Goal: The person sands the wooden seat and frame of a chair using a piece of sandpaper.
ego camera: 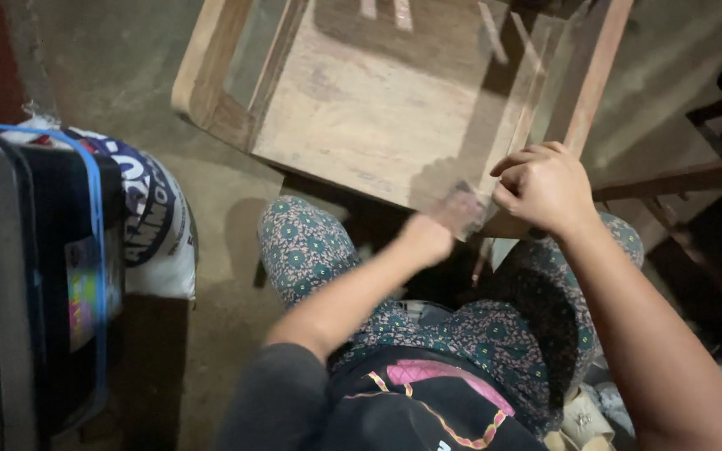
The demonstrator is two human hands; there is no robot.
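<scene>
- Left hand [432,235] blurred, closed around a small dark piece, likely sandpaper [466,210], pressed at the near edge of the chair [361,108].
- Right hand [545,185] curled into a loose fist, fingers folded over the chair's near right corner, beside a slanted rail [597,71].
- Hands close together, just apart, the dark piece between them.
- Chair: bare, unfinished wood, pale and dusty, lying tipped on the floor [127,75] in front of the knees; flat seat panel broad and scuffed, with lighter streaks; thicker reddish-brown frame pieces along left and right sides; thin slats at the far end.
- Near edge of the seat panel darker, in shadow, resting just above the lap.
- Legs in patterned trousers [307,246], teal and dark floral print, knees spread to either side of the chair's edge.
- Dark top with a pink and yellow design [436,392] at the bottom of the view.
- Left: a white printed sack [160,230] against a black case [35,284] with a blue strap.
- Right: more dark wooden frame parts [687,175] on the floor, well apart from the sack.
</scene>
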